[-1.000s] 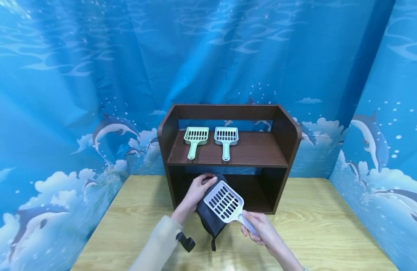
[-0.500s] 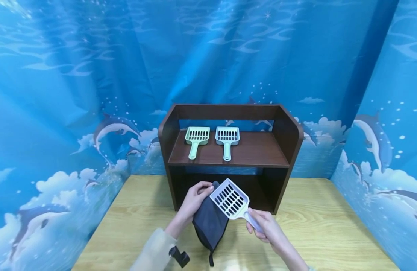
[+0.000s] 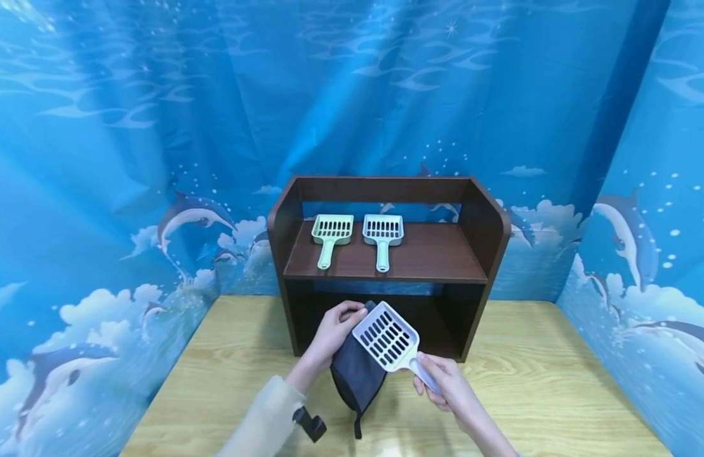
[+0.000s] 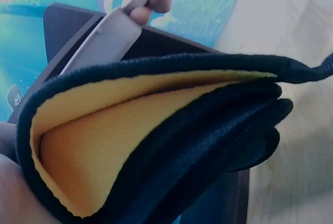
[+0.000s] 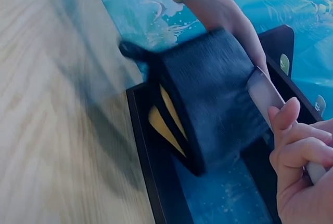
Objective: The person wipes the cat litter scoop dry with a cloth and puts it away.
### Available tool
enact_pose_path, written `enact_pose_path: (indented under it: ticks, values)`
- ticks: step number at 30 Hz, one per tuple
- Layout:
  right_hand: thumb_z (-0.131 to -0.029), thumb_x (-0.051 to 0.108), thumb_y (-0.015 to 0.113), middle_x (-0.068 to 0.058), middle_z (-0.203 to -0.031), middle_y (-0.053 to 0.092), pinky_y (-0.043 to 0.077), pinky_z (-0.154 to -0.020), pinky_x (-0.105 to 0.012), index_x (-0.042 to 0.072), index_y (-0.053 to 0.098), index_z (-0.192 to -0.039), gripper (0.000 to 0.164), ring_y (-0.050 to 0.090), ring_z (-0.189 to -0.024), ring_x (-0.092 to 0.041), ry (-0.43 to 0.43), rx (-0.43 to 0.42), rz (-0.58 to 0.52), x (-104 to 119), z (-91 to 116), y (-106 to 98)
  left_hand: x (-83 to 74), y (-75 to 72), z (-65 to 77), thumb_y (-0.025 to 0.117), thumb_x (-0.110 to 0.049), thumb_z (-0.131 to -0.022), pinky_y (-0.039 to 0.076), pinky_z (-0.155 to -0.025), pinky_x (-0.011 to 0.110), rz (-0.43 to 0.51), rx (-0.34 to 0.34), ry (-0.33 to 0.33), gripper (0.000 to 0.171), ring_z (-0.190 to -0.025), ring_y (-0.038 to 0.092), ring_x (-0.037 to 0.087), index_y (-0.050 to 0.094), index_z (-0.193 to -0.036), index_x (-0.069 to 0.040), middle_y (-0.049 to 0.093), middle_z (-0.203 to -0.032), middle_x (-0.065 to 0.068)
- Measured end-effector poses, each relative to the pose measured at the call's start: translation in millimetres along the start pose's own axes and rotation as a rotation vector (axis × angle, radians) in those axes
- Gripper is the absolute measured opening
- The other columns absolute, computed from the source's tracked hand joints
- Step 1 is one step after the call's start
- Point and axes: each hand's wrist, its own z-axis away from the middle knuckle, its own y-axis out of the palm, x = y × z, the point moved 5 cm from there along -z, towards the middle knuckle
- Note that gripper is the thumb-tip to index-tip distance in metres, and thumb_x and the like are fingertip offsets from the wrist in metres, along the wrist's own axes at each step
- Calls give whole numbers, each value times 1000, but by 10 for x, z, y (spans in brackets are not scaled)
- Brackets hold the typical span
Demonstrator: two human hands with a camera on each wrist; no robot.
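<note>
In the head view my left hand [image 3: 331,333] pinches the upper end of a black fabric pouch [image 3: 357,371], held above the table in front of the shelf. Its orange-yellow lining [image 4: 93,161] and several dark folds show in the left wrist view, and a short strap hangs from the lower end. My right hand [image 3: 450,386] grips the handle of a pale lavender litter scoop [image 3: 413,364]. The slotted head of this scoop overlaps the pouch's right side in the head view; whether they touch, I cannot tell. Fingers curl round the handle in the right wrist view.
A dark brown two-level shelf [image 3: 431,251] stands at the back of the wooden table [image 3: 534,381]. On its upper board lie a green litter scoop [image 3: 325,254] and a light blue one [image 3: 383,254], side by side. A blue dolphin-print curtain [image 3: 129,158] hangs behind.
Over the last second the pouch and my left hand have come slightly nearer to me. The lavender scoop has shifted a little to the right, covering less of the pouch.
</note>
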Motion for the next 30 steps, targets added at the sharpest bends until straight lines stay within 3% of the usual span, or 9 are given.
enact_pose_path:
  ticks: [7,12,18,22,30]
  values:
    - [-111,27,40,4,-67,58,21,-37,-17,-21,57,-119,52,33,-41,2,-8,25,2,0,5,-69,-5,-26,126,64,-18,-100,50,-71,22,-9,4,10,30,-82,65,7,64,-119,6,74,-102,14]
    - [-111,26,40,4,-68,59,24,-37,-16,-17,59,-111,47,34,-41,1,-18,87,45,-31,-13,-19,-36,-67,15,66,-17,-99,49,-75,22,-76,-8,45,29,-84,65,9,66,-118,5,74,-103,17]
    - [-111,24,39,3,-66,58,23,-36,-16,-18,59,-111,46,33,-41,2,-36,132,93,-10,-13,-2,-59,-108,-115,68,-21,-98,49,-80,22,-161,64,71,28,-90,66,10,69,-117,0,74,-105,12]
    - [-111,20,40,4,-65,56,21,-36,-17,-18,61,-106,43,33,-41,3,-53,191,121,9,-9,-7,-95,-93,-158,67,-21,-99,49,-82,23,-241,185,123,24,-92,66,9,70,-115,-4,74,-105,8]
    - [-109,21,44,4,-64,56,21,-37,-16,-10,66,-97,40,33,-41,3,-4,311,228,26,-38,9,-283,107,-153,66,-22,-100,47,-93,28,-460,560,235,14,-98,63,9,72,-111,-15,71,-105,-4]
